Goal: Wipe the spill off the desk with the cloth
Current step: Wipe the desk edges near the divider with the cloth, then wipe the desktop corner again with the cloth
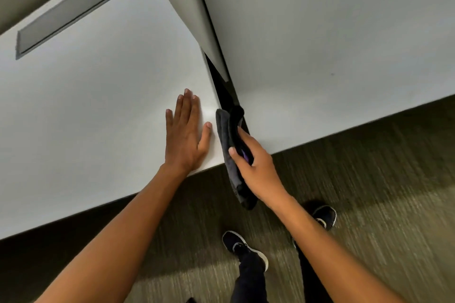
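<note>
My left hand (186,136) lies flat on the white desk (86,110), fingers spread, close to the desk's front right corner. My right hand (256,170) grips a dark grey cloth (227,135) beside that corner. The cloth hangs folded over the desk's right edge and droops below my hand toward the floor. Its upper end reaches into the dark gap between this desk and the neighbouring one. I cannot make out any spill on the desk surface.
A second white desk (332,56) stands to the right, separated by a narrow dark gap and a grey divider panel (187,0). A grey cable flap (66,12) is set into the left desk. Below are carpet and my dark shoes (242,247).
</note>
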A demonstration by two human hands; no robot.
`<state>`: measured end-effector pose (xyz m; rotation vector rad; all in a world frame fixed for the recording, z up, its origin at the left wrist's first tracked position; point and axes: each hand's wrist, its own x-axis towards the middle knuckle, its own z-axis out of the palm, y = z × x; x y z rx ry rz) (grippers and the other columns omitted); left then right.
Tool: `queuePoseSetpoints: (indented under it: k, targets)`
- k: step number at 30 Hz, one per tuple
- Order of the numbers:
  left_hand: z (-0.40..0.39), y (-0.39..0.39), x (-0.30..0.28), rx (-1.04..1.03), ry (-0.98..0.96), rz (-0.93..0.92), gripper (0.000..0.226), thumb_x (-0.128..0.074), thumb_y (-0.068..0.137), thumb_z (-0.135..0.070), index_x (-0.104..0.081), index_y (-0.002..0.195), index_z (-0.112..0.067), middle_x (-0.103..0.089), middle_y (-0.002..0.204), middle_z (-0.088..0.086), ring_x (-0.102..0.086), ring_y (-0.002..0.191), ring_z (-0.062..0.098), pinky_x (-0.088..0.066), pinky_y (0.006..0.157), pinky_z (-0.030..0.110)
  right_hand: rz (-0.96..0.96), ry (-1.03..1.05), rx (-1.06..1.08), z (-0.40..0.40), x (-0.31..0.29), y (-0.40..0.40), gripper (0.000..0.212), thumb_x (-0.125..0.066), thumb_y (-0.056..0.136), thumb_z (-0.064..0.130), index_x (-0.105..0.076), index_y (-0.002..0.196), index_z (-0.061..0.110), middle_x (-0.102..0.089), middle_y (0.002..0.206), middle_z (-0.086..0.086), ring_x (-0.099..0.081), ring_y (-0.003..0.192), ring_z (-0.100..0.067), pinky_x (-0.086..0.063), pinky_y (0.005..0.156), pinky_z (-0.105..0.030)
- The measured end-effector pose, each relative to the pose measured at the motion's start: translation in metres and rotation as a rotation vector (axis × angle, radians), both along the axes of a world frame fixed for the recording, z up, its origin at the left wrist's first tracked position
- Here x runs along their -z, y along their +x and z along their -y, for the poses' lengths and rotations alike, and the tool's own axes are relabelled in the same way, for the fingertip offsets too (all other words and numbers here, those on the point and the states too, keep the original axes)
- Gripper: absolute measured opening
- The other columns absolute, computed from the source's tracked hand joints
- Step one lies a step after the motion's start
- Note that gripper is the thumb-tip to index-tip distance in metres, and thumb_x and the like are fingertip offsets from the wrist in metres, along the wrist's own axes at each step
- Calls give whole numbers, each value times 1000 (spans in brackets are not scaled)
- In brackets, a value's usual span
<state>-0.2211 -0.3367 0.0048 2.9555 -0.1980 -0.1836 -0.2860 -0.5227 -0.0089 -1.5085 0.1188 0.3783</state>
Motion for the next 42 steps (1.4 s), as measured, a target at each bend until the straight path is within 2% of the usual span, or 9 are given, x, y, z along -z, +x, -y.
queuePoseSetpoints:
  k: [8, 15, 18, 20, 23, 29, 35, 38, 42]
  targets:
    - [-2, 0, 2, -2, -26, 1, 71, -21, 101, -46, 2, 160, -14, 11, 168, 6, 12, 155, 18, 6, 125, 49, -6, -63, 375, -45, -5, -56, 55, -58, 96, 25, -38, 147, 32, -42, 151, 13, -35, 139, 0, -32, 116, -33]
    - [-19, -6, -10, 64, -280, 41, 69, -25, 101, -38, 1, 160, -13, 10, 169, 5, 12, 155, 17, 14, 123, 41, -18, -125, 724, -107, -18, -65, 62, -55, 98, 25, -26, 152, 29, -28, 160, 5, -26, 146, -11, -26, 119, -39]
    - [-52, -15, -17, 53, -289, 98, 69, -25, 102, -39, 1, 160, -13, 9, 169, 4, 11, 155, 16, 13, 122, 38, -40, -179, 813, -136, -26, -67, 64, -53, 99, 24, -21, 154, 23, -18, 163, 2, -24, 141, -7, -22, 116, -15]
    - [-80, -23, -20, 11, -272, 101, 70, -23, 101, -42, 2, 160, -14, 10, 169, 3, 11, 155, 16, 12, 122, 40, -61, -207, 833, -155, -30, -69, 64, -52, 100, 21, -19, 154, 20, -10, 164, 0, -22, 129, -2, -14, 94, 10]
    - [-137, -37, -19, -56, -228, 93, 70, -23, 101, -44, 1, 160, -13, 9, 169, 3, 10, 155, 16, 11, 123, 43, -70, -222, 866, -187, -33, -71, 65, -52, 100, 17, -17, 155, 21, -4, 164, 0, -21, 125, -5, -15, 81, 14]
    - [-234, -64, -15, -165, -139, 41, 76, -19, 99, -53, -1, 160, -12, 8, 169, 2, 10, 155, 15, 9, 123, 48, 18, -436, 816, -239, -34, -82, 68, -55, 98, 19, -18, 155, 30, 3, 165, 1, -33, 133, -31, -38, 95, -23]
    - [-270, -76, -11, -176, -94, 1, 79, -17, 97, -57, 0, 160, -13, 9, 169, 2, 11, 155, 16, 8, 123, 50, 142, -898, 629, -221, -31, -81, 62, -64, 89, 18, -42, 147, 25, -8, 164, -7, -39, 117, -32, -50, 90, -37]
    - [-268, -73, -10, -145, -95, -1, 81, -13, 95, -61, 1, 160, -14, 11, 168, 0, 13, 154, 15, 9, 123, 49, 156, -1095, 511, -211, -38, -69, 58, -65, 89, 24, -46, 144, 25, -15, 163, -9, -41, 111, -33, -45, 92, -45]
    - [-265, -65, -8, -120, -62, -4, 84, -8, 93, -64, -1, 160, -13, 9, 169, 2, 9, 155, 18, 7, 122, 50, 134, -1306, 320, -200, -43, -54, 57, -63, 89, 32, -45, 143, 29, -17, 163, -7, -34, 125, -38, -26, 101, -53]
